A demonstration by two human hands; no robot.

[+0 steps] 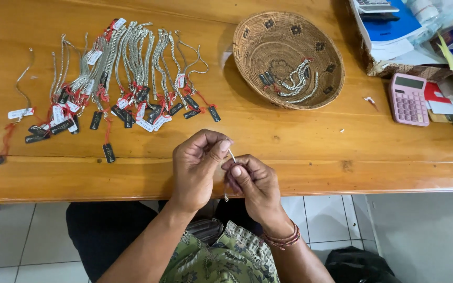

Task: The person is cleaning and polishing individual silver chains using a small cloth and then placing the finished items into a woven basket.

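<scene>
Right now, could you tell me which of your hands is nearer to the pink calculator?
Right. The right hand sits closer to the pink calculator, which lies up and right of it; the left hand is further left.

A woven basket (325, 78) and pink calculator (408, 99) sit on the wooden table (300, 141).

My left hand (197, 167) and right hand (255, 184) meet at the near edge of the wooden counter (310, 147), both grips pinched on a thin silver piece (232, 155) between the fingertips. Beyond my left hand lies a spread of silver chains (132, 63) with white and black tags on red thread. A woven basket (252, 36) holds a few more chains. A pink calculator (408, 98) sits far right.
</scene>
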